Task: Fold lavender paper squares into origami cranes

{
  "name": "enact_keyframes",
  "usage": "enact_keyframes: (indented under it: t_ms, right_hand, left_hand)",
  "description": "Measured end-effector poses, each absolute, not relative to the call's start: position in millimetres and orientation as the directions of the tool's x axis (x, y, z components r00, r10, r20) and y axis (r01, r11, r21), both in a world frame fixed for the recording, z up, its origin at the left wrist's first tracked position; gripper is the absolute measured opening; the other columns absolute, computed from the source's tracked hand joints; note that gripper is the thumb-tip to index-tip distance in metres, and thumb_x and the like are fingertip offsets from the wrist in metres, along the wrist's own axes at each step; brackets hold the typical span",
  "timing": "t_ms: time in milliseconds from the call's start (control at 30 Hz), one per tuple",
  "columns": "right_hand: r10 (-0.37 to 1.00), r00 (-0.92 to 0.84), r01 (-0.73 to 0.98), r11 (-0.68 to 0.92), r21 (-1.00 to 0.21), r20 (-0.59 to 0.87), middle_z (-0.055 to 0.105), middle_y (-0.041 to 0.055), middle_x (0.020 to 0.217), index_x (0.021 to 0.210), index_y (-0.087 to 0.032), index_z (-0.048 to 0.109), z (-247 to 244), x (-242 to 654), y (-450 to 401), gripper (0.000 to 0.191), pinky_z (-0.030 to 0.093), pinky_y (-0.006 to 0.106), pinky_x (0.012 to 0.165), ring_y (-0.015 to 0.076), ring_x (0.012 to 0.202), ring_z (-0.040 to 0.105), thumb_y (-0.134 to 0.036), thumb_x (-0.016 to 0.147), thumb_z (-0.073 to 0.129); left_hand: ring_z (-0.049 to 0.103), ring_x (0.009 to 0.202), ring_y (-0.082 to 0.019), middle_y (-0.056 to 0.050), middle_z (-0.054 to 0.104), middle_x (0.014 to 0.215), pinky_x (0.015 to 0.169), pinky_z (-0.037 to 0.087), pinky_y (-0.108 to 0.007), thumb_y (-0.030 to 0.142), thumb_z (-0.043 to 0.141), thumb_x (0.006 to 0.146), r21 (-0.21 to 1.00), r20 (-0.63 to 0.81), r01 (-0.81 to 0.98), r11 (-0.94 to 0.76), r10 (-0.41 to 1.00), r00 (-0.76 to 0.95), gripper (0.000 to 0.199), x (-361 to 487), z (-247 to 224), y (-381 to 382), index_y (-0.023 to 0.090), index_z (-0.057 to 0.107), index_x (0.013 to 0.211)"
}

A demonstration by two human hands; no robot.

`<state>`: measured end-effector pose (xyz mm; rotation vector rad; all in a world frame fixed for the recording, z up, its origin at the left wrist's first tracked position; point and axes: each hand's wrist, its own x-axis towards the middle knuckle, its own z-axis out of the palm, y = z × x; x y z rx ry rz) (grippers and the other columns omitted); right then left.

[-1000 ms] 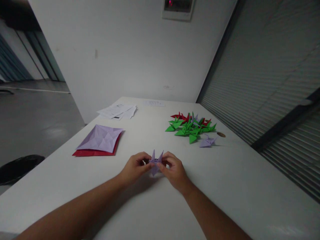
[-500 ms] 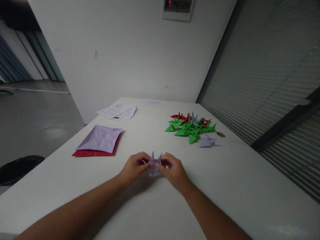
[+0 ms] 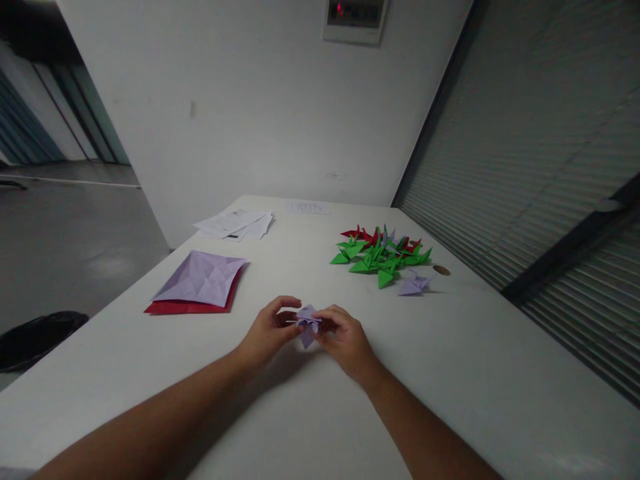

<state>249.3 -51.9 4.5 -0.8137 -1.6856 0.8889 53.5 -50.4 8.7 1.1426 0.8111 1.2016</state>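
A partly folded lilac origami crane is held just above the table's near middle. My left hand pinches its left side between thumb and fingers, with the index finger arched over. On the right side my right hand grips the paper, thumb below and fingers on top. Flaps spread at the top and a point hangs down below; the fingers hide part of the folds.
To the right lie several green cranes, red cranes and a lilac crane, beside a brown disc. Lilac creased paper rests on red paper at left. Printed sheets lie farther back on the white table.
The two upright points of the lilac paper no longer stand up; flaps now spread out at its top. My left fingers have lifted and opened a little, and my right fingers have come over the paper.
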Motion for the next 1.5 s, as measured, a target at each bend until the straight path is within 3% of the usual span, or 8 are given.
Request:
enact_keyframes:
  t_ms: [333, 500, 600, 933, 1167, 1300, 1500]
  right_hand:
    - [0.843, -0.268, 0.1, 0.506, -0.857, 0.466, 0.064, 0.0041, 0.093, 0.107, -0.022, 0.073, 2.7, 248.6, -52.2, 0.024, 0.055, 0.029, 0.07, 0.0164, 0.078, 0.063, -0.025, 0.083, 0.077]
    - [0.839, -0.3, 0.138, 0.509, -0.85, 0.454, 0.064, 0.0044, 0.094, 0.106, -0.02, 0.071, 3.1, 248.6, -53.2, 0.023, 0.055, 0.029, 0.072, 0.0167, 0.08, 0.063, -0.024, 0.084, 0.075]
    - [0.837, -0.308, 0.166, 0.515, -0.841, 0.451, 0.063, 0.0033, 0.089, 0.103, -0.019, 0.071, 2.6, 248.7, -53.2, 0.022, 0.053, 0.029, 0.07, 0.0167, 0.078, 0.062, -0.024, 0.082, 0.076]
    - [0.832, -0.307, 0.274, 0.543, -0.794, 0.463, 0.054, -0.0007, 0.075, 0.101, -0.019, 0.074, 11.1, 255.0, -54.4, 0.027, 0.038, 0.027, 0.058, 0.0139, 0.064, 0.046, -0.028, 0.076, 0.08]
    - [0.912, -0.314, 0.126, 0.316, -0.94, 0.264, 0.061, 0.0007, 0.069, 0.091, -0.017, 0.074, 15.5, 263.8, -53.2, 0.02, 0.039, 0.027, 0.061, 0.0145, 0.064, 0.051, -0.028, 0.087, 0.059]
    - [0.93, -0.331, 0.175, 0.229, -0.958, 0.162, 0.057, -0.0002, 0.062, 0.071, -0.015, 0.069, 10.5, 259.8, -50.3, 0.028, 0.035, 0.026, 0.056, 0.0127, 0.058, 0.048, -0.038, 0.086, 0.065]
    - [0.925, -0.375, 0.208, 0.152, -0.966, 0.064, 0.059, 0.0001, 0.061, 0.069, -0.013, 0.069, 9.5, 253.6, -52.7, 0.034, 0.033, 0.024, 0.052, 0.011, 0.055, 0.047, -0.045, 0.078, 0.076]
  left_hand:
    - [0.069, 0.084, -0.016, -0.004, 0.069, 0.101, 0.072, 0.053, -0.026, 0.019, 0.093, 0.062, 0.866, -0.061, -0.473, 0.16, 0.974, 0.217, 0.051, 52.7, 11.5, -48.6, 0.019, 0.054, 0.096]
    - [0.065, 0.068, -0.011, 0.001, 0.067, 0.081, 0.058, 0.045, -0.02, 0.025, 0.093, 0.063, 0.868, -0.116, -0.445, 0.221, 0.961, 0.252, 0.045, 51.1, 8.9, -45.3, 0.017, 0.06, 0.091]
    - [0.065, 0.068, -0.012, 0.0, 0.068, 0.077, 0.06, 0.046, -0.02, 0.026, 0.094, 0.061, 0.867, -0.14, -0.432, 0.246, 0.955, 0.263, 0.042, 50.6, 7.6, -44.3, 0.016, 0.064, 0.088]
    - [0.067, 0.077, -0.016, -0.008, 0.075, 0.092, 0.071, 0.05, -0.026, 0.026, 0.094, 0.06, 0.895, -0.124, -0.374, 0.242, 0.942, 0.311, 0.041, 48.9, 11.6, -45.3, 0.013, 0.075, 0.094]
    - [0.067, 0.074, -0.016, -0.007, 0.072, 0.093, 0.071, 0.05, -0.028, 0.027, 0.094, 0.057, 0.922, -0.164, -0.289, 0.256, 0.937, 0.308, 0.046, 50.5, 9.3, -45.0, 0.013, 0.076, 0.097]
    - [0.067, 0.071, -0.016, -0.003, 0.069, 0.089, 0.07, 0.051, -0.029, 0.027, 0.095, 0.054, 0.944, -0.134, -0.254, 0.21, 0.949, 0.285, 0.048, 51.7, 5.0, -44.1, 0.015, 0.074, 0.096]
    - [0.068, 0.076, -0.017, -0.006, 0.072, 0.088, 0.073, 0.051, -0.029, 0.029, 0.092, 0.059, 0.975, -0.09, -0.167, 0.149, 0.944, 0.318, 0.037, 52.6, 2.3, -45.3, 0.013, 0.076, 0.088]
